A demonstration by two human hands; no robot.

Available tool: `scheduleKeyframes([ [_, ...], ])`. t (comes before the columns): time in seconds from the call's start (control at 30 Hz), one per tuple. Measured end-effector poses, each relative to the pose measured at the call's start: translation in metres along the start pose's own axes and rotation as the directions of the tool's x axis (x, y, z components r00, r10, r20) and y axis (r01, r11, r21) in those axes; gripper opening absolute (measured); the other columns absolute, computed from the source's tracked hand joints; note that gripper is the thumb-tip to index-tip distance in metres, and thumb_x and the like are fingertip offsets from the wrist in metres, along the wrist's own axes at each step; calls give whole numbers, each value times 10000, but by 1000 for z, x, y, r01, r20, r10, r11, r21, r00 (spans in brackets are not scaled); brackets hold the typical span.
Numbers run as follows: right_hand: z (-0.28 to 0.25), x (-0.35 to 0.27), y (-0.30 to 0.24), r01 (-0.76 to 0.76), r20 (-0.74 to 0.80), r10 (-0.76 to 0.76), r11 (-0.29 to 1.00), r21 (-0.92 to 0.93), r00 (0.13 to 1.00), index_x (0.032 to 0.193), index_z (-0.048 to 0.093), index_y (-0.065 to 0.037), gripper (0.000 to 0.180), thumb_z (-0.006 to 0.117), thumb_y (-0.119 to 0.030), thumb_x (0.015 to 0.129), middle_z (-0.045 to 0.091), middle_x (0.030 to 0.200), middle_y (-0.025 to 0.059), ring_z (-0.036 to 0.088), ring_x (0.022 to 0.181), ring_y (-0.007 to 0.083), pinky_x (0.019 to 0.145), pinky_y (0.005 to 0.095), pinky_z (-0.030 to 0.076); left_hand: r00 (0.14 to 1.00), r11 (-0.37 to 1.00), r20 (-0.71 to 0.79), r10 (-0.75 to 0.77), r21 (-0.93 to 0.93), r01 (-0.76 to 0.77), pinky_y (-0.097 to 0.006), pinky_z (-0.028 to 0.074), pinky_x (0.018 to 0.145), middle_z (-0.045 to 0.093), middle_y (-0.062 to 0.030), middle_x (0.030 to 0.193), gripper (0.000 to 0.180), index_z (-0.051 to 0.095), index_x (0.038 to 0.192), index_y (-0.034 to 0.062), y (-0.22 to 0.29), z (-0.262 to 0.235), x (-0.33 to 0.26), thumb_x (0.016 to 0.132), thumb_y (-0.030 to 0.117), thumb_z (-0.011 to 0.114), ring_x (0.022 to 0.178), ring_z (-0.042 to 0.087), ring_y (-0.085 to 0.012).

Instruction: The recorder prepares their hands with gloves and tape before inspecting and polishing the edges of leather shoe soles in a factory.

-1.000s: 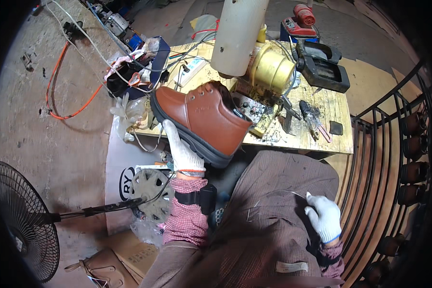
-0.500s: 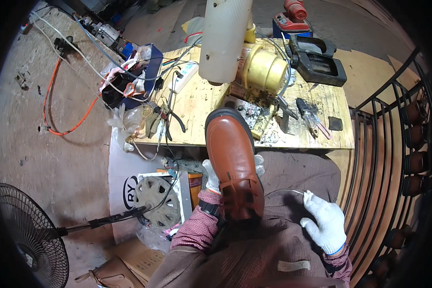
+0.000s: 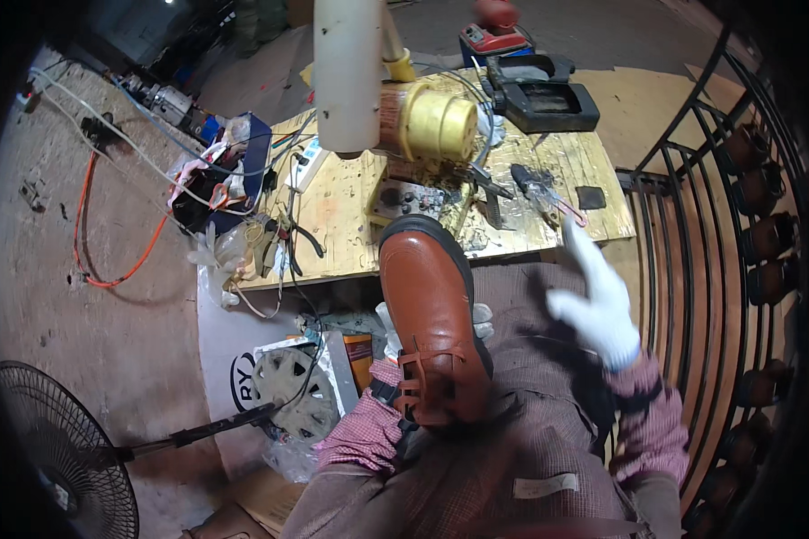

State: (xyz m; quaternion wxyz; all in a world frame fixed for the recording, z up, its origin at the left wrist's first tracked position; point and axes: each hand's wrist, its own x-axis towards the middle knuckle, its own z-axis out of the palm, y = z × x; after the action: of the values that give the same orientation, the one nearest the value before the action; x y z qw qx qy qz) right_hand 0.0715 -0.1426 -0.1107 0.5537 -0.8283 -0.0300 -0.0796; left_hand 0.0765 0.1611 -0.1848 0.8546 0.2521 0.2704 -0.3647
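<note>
A brown leather lace-up shoe (image 3: 430, 292) with a dark sole stands over my lap, toe pointing away from me. From behind and beneath, my left hand (image 3: 482, 322) in a white glove grips it; glove parts show on both sides, the rest is hidden. Brown laces (image 3: 436, 357) cross the shoe's front near its opening. To the right, my white-gloved right hand (image 3: 598, 301) is raised, fingers stretched toward the table edge and thumb apart. Its fingertips are close to a tool with a pink looped handle (image 3: 573, 216), and I see nothing in that hand.
A wooden worktable (image 3: 337, 229) carries a yellow-ended machine (image 3: 440, 124), a control box (image 3: 409, 198), black pliers (image 3: 308, 242) and a black tray (image 3: 548, 106). A black rack (image 3: 670, 296) with several shoes (image 3: 764, 234) stands right. A fan (image 3: 58, 458) is at lower left.
My right hand has moved forward, away from me, toward the table edge, its fingers spreading. The thin thread seen near its fingertips no longer shows. The shoe stays in my left hand; the view has shifted.
</note>
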Motion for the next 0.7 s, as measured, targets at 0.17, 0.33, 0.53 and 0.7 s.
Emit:
scheduleKeyframes([
  [0.17,43,98,60,-198,8,200,965,170,980,1691,382,19,952,833,-199,881,489,1696,232,482,1565,296,1281,349,374,990,990,76,-119,-65,124,-431,551,923,625,-159,1140,457,563,1307,-14,-3,8,16,1119,392,652,1047,634,-250],
  [0.33,101,129,86,-326,180,272,806,494,945,1389,703,-11,448,781,-146,969,749,1164,59,642,1005,117,920,276,538,985,990,105,-136,-32,140,-439,541,947,624,-164,1165,471,555,1329,-15,-1,-11,10,1123,402,633,1070,631,-260],
  [0.53,99,128,72,-451,198,406,811,373,892,1176,785,-62,308,835,-277,961,736,951,-1,616,853,98,808,305,526,988,992,94,-124,0,124,-449,529,976,622,-170,1196,489,545,1354,-15,9,-11,3,1128,414,609,1098,627,-273],
  [0.7,27,67,-9,-399,315,248,648,649,916,1227,815,0,321,745,-226,1011,816,1159,57,694,948,104,827,250,533,986,991,102,-135,2,136,-457,519,1000,621,-175,1221,505,537,1376,-15,14,-10,11,1133,424,590,1121,624,-283],
])
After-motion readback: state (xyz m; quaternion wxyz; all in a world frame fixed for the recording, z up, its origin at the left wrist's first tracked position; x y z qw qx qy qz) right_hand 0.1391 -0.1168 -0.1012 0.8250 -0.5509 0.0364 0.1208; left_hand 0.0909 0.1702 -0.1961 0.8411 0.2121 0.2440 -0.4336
